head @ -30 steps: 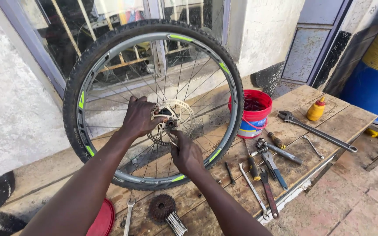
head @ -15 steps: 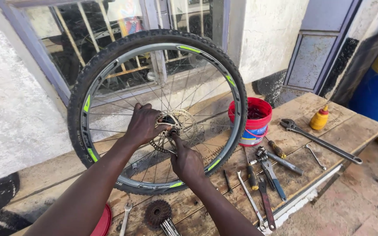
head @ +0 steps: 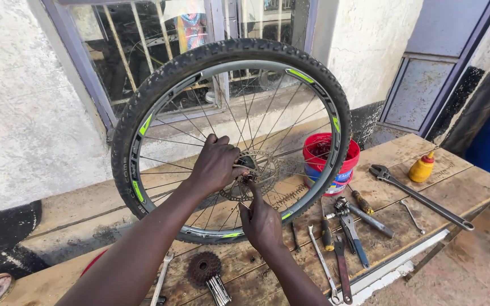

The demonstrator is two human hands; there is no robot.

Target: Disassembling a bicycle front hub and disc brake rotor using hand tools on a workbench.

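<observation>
Bicycle wheel (head: 143,113) is stood upright on the wooden worktop (head: 426,170). Left hand (head: 215,164) is closed over the hub (head: 250,169); right hand (head: 263,222) is pinching at the axle from below. Wheel is best kept steady, fingers clear of the disc rotor (head: 265,178).

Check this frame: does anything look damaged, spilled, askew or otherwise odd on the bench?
Nothing stands out. The bicycle wheel stands upright on the wooden bench, left hand and right hand at its hub. The red bucket is upright, and the sprocket cluster and tools lie loose but unspilled.
</observation>
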